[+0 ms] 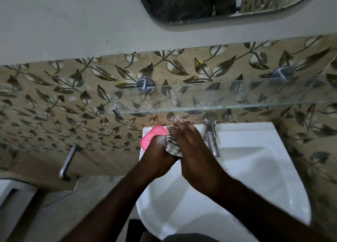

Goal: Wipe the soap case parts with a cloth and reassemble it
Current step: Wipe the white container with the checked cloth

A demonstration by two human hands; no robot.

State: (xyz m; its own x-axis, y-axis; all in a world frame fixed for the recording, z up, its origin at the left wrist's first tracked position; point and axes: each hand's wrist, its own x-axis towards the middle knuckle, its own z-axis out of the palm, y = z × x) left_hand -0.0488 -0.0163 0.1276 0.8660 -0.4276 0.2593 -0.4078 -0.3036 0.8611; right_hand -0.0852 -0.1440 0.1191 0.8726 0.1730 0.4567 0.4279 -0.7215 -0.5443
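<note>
Both hands meet over the back left corner of the white sink (pixel 255 132). The left hand (pixel 160 150) is curled into a fist around a bunched grey-and-white cloth (pixel 172 147). The right hand (pixel 189 145) lies on top of the cloth with its fingers nearly straight, pressing down. A pink soap case part (pixel 152 136) rests on the sink's ledge, touching the left hand. The chrome faucet (pixel 212 139) stands just beside the right hand, under a glass shelf (pixel 228 100).
</note>
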